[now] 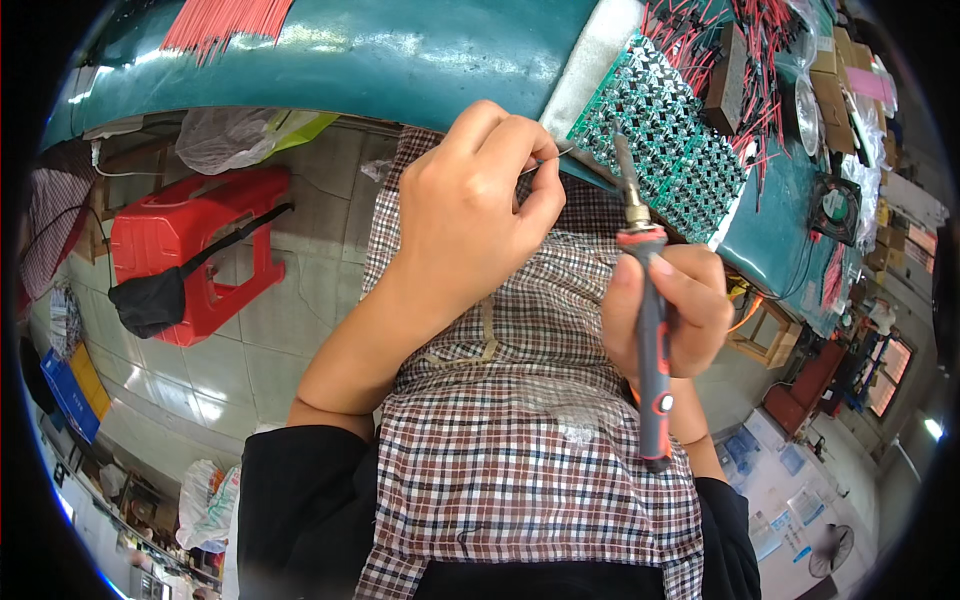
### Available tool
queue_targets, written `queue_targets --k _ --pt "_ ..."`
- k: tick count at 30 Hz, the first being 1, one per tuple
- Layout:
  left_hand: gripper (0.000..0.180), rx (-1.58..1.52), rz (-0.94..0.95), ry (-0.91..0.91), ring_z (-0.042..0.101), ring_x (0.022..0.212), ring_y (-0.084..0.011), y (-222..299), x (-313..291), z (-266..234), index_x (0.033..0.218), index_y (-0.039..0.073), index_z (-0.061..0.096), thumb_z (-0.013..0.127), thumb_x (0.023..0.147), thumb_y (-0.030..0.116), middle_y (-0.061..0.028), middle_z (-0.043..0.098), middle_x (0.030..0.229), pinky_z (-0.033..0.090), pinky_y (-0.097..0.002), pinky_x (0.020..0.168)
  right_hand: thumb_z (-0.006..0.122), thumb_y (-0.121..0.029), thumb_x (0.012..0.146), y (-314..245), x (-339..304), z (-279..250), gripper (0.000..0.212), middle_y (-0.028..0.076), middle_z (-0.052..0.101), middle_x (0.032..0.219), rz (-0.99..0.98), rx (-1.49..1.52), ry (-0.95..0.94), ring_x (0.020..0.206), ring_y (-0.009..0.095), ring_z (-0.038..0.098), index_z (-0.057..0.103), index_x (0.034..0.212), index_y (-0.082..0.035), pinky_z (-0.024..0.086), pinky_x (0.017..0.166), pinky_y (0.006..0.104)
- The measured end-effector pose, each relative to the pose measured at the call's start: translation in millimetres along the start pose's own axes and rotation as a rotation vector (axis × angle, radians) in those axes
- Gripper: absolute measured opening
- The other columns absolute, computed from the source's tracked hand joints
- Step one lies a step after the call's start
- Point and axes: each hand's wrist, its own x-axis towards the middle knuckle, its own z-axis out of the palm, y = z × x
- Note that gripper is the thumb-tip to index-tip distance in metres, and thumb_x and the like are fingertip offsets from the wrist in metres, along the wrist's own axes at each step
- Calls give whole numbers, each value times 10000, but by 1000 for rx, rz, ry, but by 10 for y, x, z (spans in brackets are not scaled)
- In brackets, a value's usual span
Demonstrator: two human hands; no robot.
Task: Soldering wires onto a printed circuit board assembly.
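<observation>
My right hand [690, 305] is wrapped round the grey and red handle of a soldering iron [652, 350]. Its metal tip points up, over a green panel of circuit boards [665, 130] covered with rows of small dark and white parts. Close to the panel's near left corner, my left hand [485, 185] pinches a thin, greyish wire [566, 152], which looks like solder. One end sticks out toward the panel; whether it touches is too small to tell. Under the panel lies a whitish pad [595, 60]. Red and black wire leads [685, 45] spread along the panel's far side.
A dark bar-shaped block [726, 80] rests among the wires on the green tabletop [420, 60]. More red wires [228, 25] lie at the far left. A small fan [835, 208] stands at right. A red plastic stool [195, 250] with a black pouch is on the floor.
</observation>
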Motion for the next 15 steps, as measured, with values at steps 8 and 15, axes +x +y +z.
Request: queue_targets --k 8,15 --pt "119 56 19 -29 625 567 -182 70 -27 15 793 112 645 750 751 73 -7 610 767 490 -308 500 746 2 783 47 -17 -231 289 75 551 648 63 58 -46 476 172 498 499 927 -35 408 446 299" --pt "125 69 47 25 633 568 -181 104 -11 19 789 113 653 756 739 63 -3 620 750 490 -299 493 746 27 758 81 -51 -107 295 70 568 631 42 100 -31 472 172 521 521 937 -38 412 427 296"
